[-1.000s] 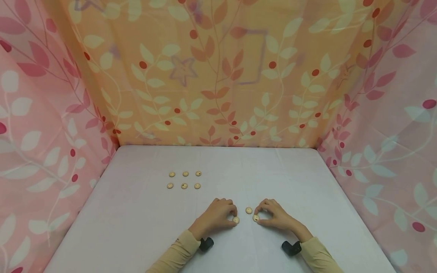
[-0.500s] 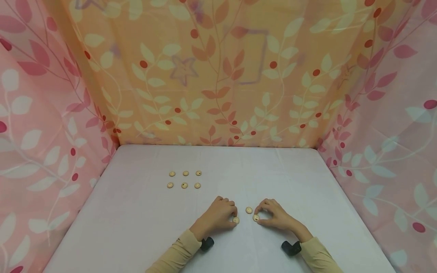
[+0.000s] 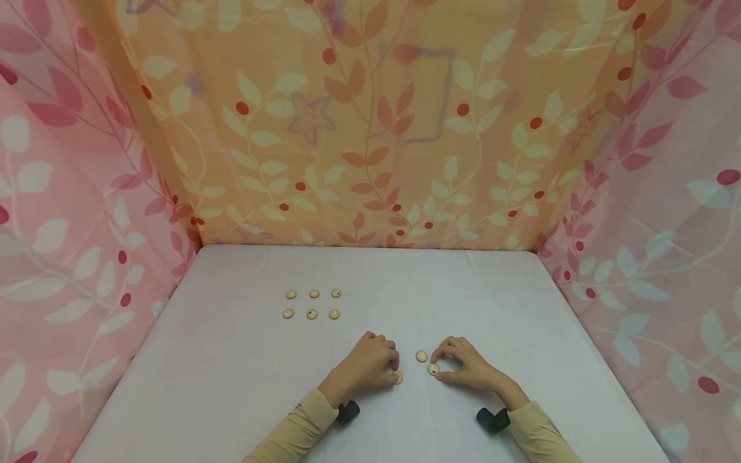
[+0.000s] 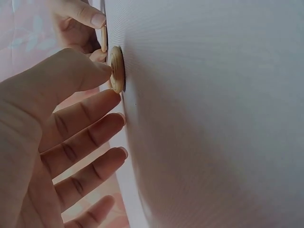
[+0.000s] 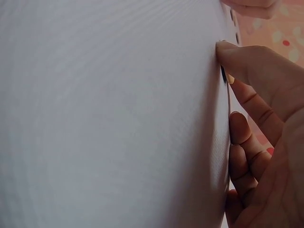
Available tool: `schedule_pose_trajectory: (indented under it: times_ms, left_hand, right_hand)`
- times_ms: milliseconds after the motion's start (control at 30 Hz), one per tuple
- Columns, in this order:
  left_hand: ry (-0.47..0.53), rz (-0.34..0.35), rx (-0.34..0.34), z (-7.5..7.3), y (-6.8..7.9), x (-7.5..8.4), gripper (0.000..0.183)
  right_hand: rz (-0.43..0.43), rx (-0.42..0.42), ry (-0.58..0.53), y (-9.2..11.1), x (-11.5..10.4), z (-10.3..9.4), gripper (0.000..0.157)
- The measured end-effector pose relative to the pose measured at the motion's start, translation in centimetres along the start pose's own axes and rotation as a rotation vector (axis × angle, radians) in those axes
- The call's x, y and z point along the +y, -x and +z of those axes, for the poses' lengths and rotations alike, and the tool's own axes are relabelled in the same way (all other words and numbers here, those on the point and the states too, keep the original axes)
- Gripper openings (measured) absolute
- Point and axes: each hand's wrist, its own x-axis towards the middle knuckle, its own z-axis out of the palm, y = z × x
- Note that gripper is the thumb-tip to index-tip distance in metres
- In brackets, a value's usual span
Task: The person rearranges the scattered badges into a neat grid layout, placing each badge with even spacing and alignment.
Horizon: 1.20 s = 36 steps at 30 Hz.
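Note:
My left hand [image 3: 365, 365] pinches a small round wooden disc [image 3: 398, 378] by its edge between thumb and index finger. In the left wrist view this disc [image 4: 118, 70] is at the tip of the thumb, low over the white cloth, and the other fingers are spread apart. Across from it my right hand [image 3: 470, 368] pinches a second wooden disc [image 3: 433, 370], which bears a dark mark. A third disc [image 3: 421, 356] lies just behind that one, between the hands. In the right wrist view the thumb hides most of the held disc [image 5: 231, 79].
Farther back on the left of the white table [image 3: 463, 289] lie more wooden discs [image 3: 312, 314] in two rows of three. A patterned orange curtain [image 3: 370, 128] closes the back; pink curtains [image 3: 666, 225] flank both sides. A black wrist camera [image 3: 493, 420] sits by the right sleeve.
My left hand has tilted a little and drawn its disc slightly nearer to me and left, with more of it covered by the fingers. The right hand and its disc have stayed put.

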Motion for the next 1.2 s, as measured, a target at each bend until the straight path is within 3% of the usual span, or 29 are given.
schedule_pose_trajectory:
  times_ms: [333,800,1200]
  left_hand:
    - [0.020,-0.003,-0.041,0.1,0.2,0.0,0.018]
    - [-0.081,0.055,-0.020,-0.4,0.1,0.7,0.005]
    - [0.004,0.010,-0.001,-0.4,0.5,-0.5,0.006]
  right_hand:
    - [0.021,0.000,-0.011,-0.1,-0.3,-0.2,0.021]
    - [0.033,-0.002,-0.024,-0.1,-0.1,0.0,0.021]
    - [0.001,0.007,-0.012,0.0,-0.1,0.0,0.022]
